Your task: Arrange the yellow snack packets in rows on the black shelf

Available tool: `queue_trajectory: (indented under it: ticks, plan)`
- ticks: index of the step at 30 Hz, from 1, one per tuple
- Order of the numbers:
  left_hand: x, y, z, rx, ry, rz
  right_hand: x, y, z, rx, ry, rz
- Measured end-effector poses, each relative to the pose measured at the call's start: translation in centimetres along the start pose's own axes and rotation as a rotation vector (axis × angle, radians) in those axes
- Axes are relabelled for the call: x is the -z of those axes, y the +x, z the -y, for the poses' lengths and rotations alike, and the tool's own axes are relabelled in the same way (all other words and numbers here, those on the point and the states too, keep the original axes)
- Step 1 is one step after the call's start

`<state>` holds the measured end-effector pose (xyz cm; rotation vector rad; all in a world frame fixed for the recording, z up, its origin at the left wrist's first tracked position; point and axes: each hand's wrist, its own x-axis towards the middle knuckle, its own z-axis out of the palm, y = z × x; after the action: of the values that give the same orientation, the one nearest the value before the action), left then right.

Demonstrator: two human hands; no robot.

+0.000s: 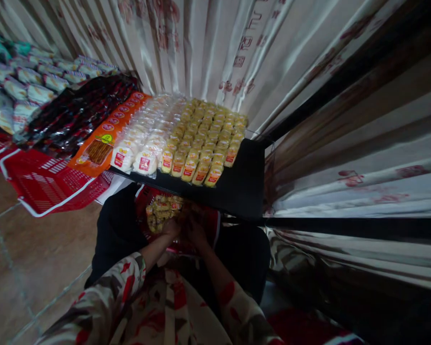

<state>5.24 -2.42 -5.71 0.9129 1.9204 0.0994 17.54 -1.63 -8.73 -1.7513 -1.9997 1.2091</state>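
Note:
Between my knees, under the shelf's front edge, is a red basket [212, 225] with yellow-wrapped snack packs [161, 209] piled in its left part. My left hand [171, 228] reaches into it, beside those packs. Close by on the right, my right hand [197, 234] is down in the basket's dark part. Shadow hides the fingers of both hands, so I cannot make out what they touch. Above them, rows of similar yellow packs [201, 143] stand on the black shelf [242, 187].
Left of the yellow rows lie clear-wrapped white packs [143, 139], an orange snack bag [100, 143] and dark shiny packets [79, 112]. Farther left are several white packets [32, 79]. A red shopping basket [53, 179] stands below. A pleated curtain [208, 52] hangs behind; a black bar [345, 229] runs right.

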Motion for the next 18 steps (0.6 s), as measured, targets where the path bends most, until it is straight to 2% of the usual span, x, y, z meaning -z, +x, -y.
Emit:
queue_trajectory:
  ticks: [8,13,18]
  plan:
    - [0.1,0.0,-0.5,0.035,0.071,-0.044,-0.6,0.7,-0.3,-0.056,0.245,-0.037]
    - [0.3,-0.3,-0.1,-0.031,-0.047,-0.153,-0.1,0.5,0.1,-0.108,0.323,-0.035]
    - [-0.3,-0.6,-0.1,-0.123,-0.233,-0.158,0.5,0.5,0.7,-0.155,0.392,-0.207]
